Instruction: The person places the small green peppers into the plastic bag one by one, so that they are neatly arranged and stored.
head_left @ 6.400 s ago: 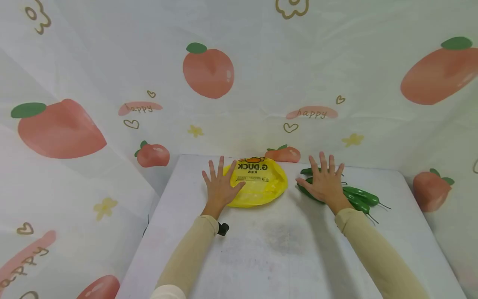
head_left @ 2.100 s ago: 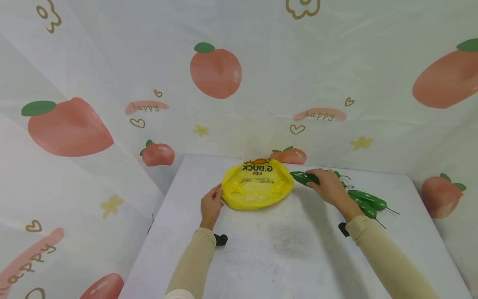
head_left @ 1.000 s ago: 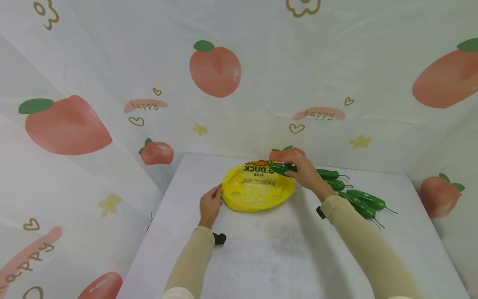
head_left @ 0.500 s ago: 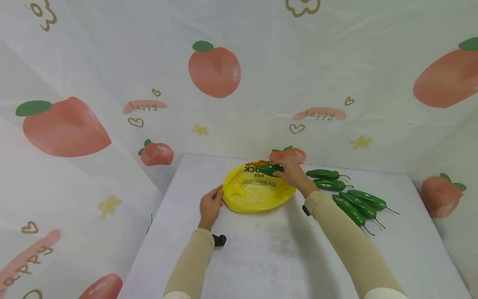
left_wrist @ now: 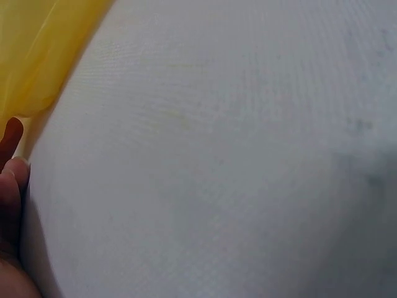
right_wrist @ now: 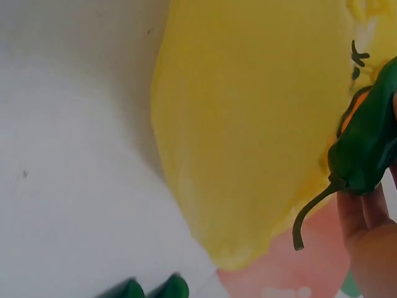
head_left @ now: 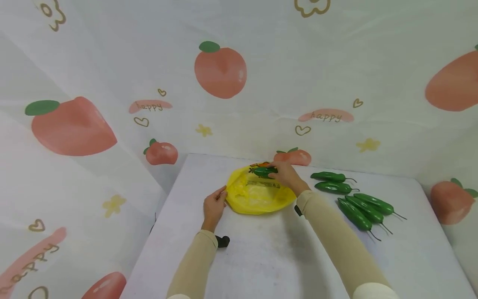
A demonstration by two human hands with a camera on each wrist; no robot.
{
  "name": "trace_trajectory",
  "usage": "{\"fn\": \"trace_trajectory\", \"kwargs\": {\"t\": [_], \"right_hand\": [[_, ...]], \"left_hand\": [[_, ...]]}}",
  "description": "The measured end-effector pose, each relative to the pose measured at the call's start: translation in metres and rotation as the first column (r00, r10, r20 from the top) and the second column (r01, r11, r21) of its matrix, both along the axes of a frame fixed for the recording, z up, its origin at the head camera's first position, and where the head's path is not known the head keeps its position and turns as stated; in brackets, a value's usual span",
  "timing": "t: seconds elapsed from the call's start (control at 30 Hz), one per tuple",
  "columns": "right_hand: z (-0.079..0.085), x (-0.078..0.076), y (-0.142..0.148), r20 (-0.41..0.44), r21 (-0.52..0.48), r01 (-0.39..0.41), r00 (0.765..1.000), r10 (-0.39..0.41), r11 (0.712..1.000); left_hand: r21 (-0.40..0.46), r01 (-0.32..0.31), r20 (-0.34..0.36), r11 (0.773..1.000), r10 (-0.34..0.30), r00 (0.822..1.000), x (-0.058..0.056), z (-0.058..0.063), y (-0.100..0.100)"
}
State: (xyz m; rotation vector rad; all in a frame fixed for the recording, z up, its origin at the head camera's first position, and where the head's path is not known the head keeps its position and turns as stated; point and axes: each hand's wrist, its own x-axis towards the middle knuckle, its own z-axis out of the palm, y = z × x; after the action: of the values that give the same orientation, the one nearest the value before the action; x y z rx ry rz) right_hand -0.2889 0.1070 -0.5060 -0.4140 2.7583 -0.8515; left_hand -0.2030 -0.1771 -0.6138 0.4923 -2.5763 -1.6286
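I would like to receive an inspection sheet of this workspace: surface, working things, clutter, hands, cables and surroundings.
Surface: white table, with small dark marks.
Working things: yellow bag lying on the table; five loose green peppers, two at the back and three fanned out nearer; one held pepper.
Clutter: nothing seen.
Left hand: pinches the bag's left edge.
Right hand: grips the held pepper at the bag; whether it is inside the opening, I cannot tell.
Cables: a thin dark line by the table's left edge; too small to identify.
Surroundings: white backdrop printed with peaches, hearts and "happy".
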Motion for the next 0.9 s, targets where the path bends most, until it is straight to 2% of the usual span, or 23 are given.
{"fn": "trace_trajectory", "kwargs": {"t": [0.2,0.37,0.67,0.9], "right_hand": [[-0.009,-0.001,-0.006,-0.002,0.042,0.03,1.0,-0.03,0.999],[-0.018,-0.003,-0.01,-0.001,0.072,0.03,1.0,-0.03,0.997],[-0.03,-0.008,-0.021,-0.008,0.051,-0.011,1.0,0.011,0.999],[-0.036,-0.008,-0.029,0.037,0.049,0.016,0.999,-0.018,0.999]], "left_hand": [[-0.006,0.022,-0.028,1.0,-0.022,0.999,-0.002,-0.001,0.0],[-0.018,0.013,-0.042,1.0,-0.014,0.999,-0.001,-0.003,-0.001],[-0.028,0.009,-0.054,1.0,-0.01,0.998,0.001,-0.005,0.0],[-0.026,-0.008,-0.077,1.0,0.006,0.997,0.002,-0.004,0.001]]}}
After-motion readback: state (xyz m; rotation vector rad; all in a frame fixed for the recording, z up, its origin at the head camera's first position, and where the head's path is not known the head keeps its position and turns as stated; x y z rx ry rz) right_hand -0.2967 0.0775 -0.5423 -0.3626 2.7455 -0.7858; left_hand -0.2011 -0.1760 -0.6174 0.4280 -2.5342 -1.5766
